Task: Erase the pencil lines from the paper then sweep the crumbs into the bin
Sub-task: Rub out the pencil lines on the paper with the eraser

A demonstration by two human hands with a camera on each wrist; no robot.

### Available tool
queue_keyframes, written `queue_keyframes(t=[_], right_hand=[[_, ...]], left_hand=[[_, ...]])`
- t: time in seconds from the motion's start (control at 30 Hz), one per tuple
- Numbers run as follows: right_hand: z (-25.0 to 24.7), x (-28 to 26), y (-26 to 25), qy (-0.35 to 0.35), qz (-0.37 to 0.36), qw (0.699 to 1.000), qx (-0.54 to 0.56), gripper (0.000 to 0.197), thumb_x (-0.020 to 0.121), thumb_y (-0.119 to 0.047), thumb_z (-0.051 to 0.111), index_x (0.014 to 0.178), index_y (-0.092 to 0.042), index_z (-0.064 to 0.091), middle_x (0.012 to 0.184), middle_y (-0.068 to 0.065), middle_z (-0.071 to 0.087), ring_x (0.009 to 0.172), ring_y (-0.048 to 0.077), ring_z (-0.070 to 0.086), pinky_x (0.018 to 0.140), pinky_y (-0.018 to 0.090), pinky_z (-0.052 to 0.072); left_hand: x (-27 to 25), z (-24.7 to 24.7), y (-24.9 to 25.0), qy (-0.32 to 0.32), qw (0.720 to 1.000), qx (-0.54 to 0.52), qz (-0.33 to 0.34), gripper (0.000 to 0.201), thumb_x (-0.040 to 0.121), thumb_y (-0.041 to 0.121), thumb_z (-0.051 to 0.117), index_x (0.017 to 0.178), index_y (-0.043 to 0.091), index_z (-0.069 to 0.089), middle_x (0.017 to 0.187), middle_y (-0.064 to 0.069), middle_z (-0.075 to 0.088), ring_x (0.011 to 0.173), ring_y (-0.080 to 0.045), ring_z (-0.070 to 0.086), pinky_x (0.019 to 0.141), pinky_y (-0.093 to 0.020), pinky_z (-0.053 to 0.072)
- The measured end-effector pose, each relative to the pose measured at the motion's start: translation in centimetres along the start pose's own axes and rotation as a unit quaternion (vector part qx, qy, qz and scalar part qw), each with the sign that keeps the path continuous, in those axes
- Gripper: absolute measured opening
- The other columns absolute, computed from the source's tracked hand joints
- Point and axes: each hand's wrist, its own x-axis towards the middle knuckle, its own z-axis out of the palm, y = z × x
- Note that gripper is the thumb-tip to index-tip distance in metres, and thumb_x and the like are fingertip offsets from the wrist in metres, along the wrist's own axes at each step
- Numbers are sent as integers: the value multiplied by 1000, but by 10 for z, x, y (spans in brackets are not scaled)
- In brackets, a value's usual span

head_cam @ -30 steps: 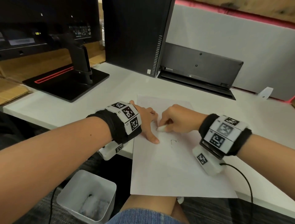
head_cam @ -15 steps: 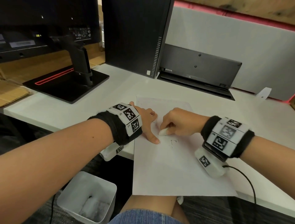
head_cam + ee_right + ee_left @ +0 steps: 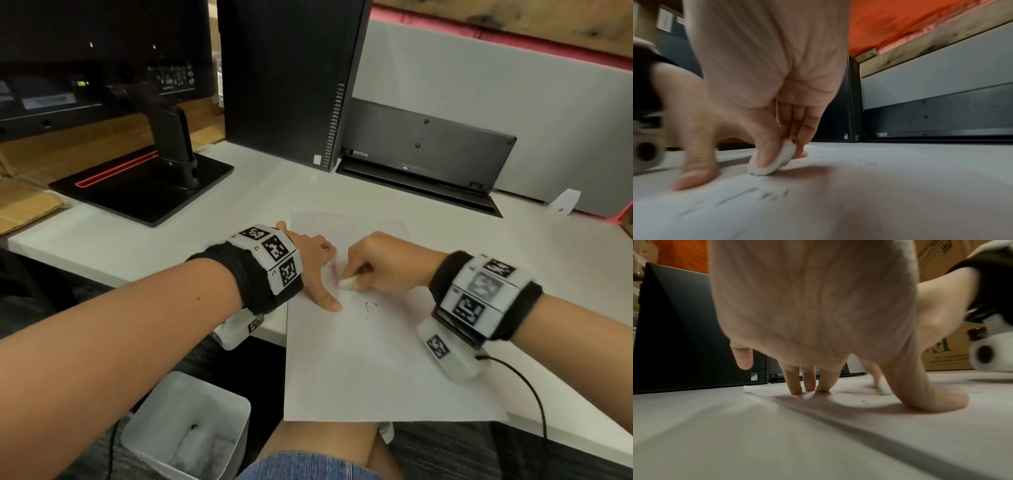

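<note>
A sheet of white paper [image 3: 359, 370] lies on the white bench [image 3: 137, 236], filling the lower middle of the head view, with its near edge hanging past the bench's front edge above the person's knee. The left hand [image 3: 313, 263] sits just left of centre, fingers spread and straight, pressing down on the sheet; in the left wrist view the fingertips [image 3: 795, 391] and thumb are planted flat on it, so that grip is apart and holds nothing. Immediately right of it, the right hand [image 3: 380, 263] has its grip clamped on a small white eraser [image 3: 347, 283], thumb on one face and fingers on the other. In the right wrist view the eraser's [image 3: 772, 160] lower edge touches the paper, and that view is smeared by motion. Faint pencil lines [image 3: 370, 306] remain near the centre of the head view, just below and to the right of the eraser. Small dark crumbs [image 3: 863, 401] are scattered on the sheet around the left fingertips. A white square bin [image 3: 191, 425] stands on the floor at the lower left, below the bench edge, with pale debris inside. A black computer tower [image 3: 291, 78] stands at the upper middle, and a monitor stand [image 3: 150, 181] rests on the bench at the upper left.
</note>
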Motion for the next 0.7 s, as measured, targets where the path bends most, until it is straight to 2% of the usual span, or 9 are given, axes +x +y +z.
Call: queue_keyframes(t=[0.1, 0.13, 0.2, 0.27, 0.3, 0.47, 0.57, 0.7], right_hand=[[2, -20, -5, -30, -8, 999, 38, 24, 87, -31, 62, 94, -12, 75, 80, 4, 68, 69, 10, 56, 65, 12, 43], [-1, -21, -4, -24, -2, 999, 44, 23, 86, -31, 64, 95, -14, 75, 80, -2, 68, 68, 6, 55, 66, 10, 42], [-11, -15, 3, 37, 15, 999, 33, 21, 85, -29, 66, 98, -15, 74, 81, -12, 65, 66, -1, 53, 65, 4, 39], [-21, -4, 11, 94, 35, 995, 8, 19, 84, -25, 68, 99, -16, 74, 87, -8, 69, 64, -6, 50, 62, 0, 36], [-24, 1, 14, 101, 43, 994, 0, 20, 83, -25, 69, 98, -15, 74, 90, -3, 71, 63, -6, 50, 60, 1, 36], [-18, 17, 8, 66, 43, 997, 19, 17, 78, -27, 74, 89, -14, 76, 84, -5, 73, 62, -5, 54, 61, 3, 41], [-11, 10, 4, 54, 27, 998, 24, 14, 80, -21, 71, 90, -12, 76, 74, -11, 68, 59, -7, 53, 60, 2, 39], [-3, -15, 2, -13, 12, 998, 61, 9, 79, -20, 73, 86, -15, 76, 77, -4, 71, 59, -4, 56, 59, 6, 39]], left_hand=[[2, 1, -1, 2, 1000, 17, 1, 107, 69, 84, 44, 151, 24, 7, 157, 10, 6, 139, -20, 24, 110, -52, 14], [2, 2, -1, 3, 1000, 21, 1, 107, 69, 84, 44, 151, 24, 7, 157, 10, 6, 139, -20, 23, 110, -52, 15], [2, 1, -1, 4, 1000, 24, 0, 107, 70, 83, 44, 151, 26, 3, 158, 11, 4, 140, -21, 21, 110, -51, 14], [1, 1, -3, 1, 1000, 15, -1, 108, 69, 83, 46, 151, 28, 0, 158, 14, 4, 141, -19, 19, 111, -51, 14], [1, 0, -5, -2, 1000, 8, -2, 109, 68, 83, 48, 151, 30, 0, 157, 16, 5, 141, -18, 20, 111, -51, 14], [4, 0, -15, -9, 1000, -12, -3, 111, 60, 82, 58, 148, 39, 6, 153, 18, 24, 135, -17, 33, 106, -48, 18], [3, -2, -12, -15, 1000, 5, -10, 110, 66, 79, 56, 150, 36, 0, 156, 20, 9, 140, -16, 24, 110, -49, 14], [3, -2, -12, -18, 1000, 7, -10, 111, 66, 80, 55, 150, 36, -3, 156, 23, -1, 142, -13, 19, 112, -49, 12]])
